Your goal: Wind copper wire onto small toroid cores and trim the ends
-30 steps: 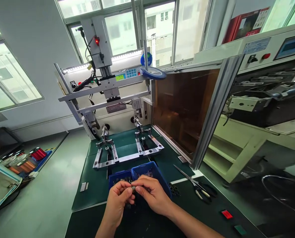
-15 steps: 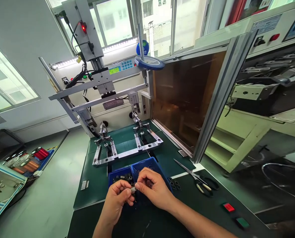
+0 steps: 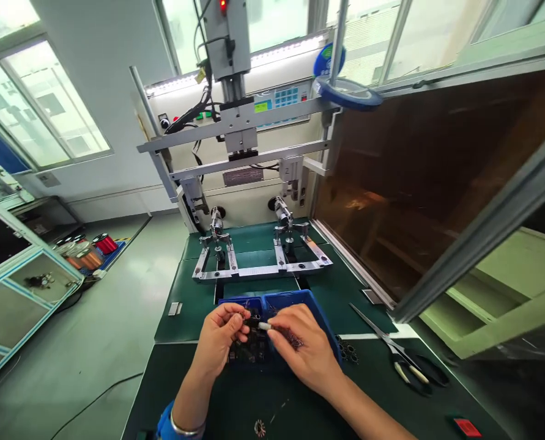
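Observation:
Both my hands hover over two blue trays (image 3: 318,308) of small dark parts on the green bench. My right hand (image 3: 306,351) pinches a small pale cylindrical piece (image 3: 265,326) between thumb and fingertips. My left hand (image 3: 219,339) is curled, its fingertips pinched together just left of that piece; what it holds, if anything, is too small to make out. The two hands are a short gap apart.
A winding machine with two metal fixtures (image 3: 260,260) stands behind the trays. Scissors (image 3: 398,354) lie to the right, small black rings (image 3: 347,351) beside the tray, a small coil (image 3: 260,428) near the front edge. An open brown-panelled door (image 3: 437,183) stands at right.
The camera has swung left and down. My hands have drawn slightly apart; the pale piece now stays in my right fingertips alone.

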The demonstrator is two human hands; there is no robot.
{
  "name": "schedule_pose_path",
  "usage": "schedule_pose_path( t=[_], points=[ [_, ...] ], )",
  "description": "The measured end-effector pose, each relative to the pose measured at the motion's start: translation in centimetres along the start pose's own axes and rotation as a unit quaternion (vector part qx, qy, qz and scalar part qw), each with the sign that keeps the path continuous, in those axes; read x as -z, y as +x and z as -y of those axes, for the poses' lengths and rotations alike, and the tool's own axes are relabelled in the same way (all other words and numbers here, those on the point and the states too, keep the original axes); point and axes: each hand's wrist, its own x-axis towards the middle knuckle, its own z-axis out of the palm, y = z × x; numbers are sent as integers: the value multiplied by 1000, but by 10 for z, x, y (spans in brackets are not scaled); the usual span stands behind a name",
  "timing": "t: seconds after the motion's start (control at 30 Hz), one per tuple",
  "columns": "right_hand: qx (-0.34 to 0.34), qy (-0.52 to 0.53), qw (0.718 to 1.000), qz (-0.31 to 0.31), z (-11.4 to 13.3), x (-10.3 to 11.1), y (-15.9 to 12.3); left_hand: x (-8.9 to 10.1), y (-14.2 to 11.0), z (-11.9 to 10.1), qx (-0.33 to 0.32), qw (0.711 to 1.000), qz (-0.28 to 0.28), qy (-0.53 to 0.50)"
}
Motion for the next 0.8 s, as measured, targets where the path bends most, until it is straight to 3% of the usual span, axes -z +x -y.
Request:
schedule_pose_path(
  t=[0.13, 0.27, 0.4, 0.5, 0.6, 0.8],
  points=[
    [85, -114, 983, 113, 0, -18, -9, 3, 3, -6, -36, 998, -29, -31],
    [69, -140, 975, 158, 3, -23, -14, 3, 2, -7, -37, 998, -10, -40],
    [36, -79, 991, 98, 5, -16, -10, 0, -4, -6, -22, 998, 14, -51],
    [-40, -2, 998, 39, 9, -8, -6, -7, -10, -2, 11, 997, 47, -59],
    [-117, 103, 987, 42, 13, -5, -5, -14, -15, 6, 42, 992, 92, -72],
    [-162, 196, 967, -25, 16, -1, -2, -24, -18, 13, 84, 988, 107, -73]
  ],
)
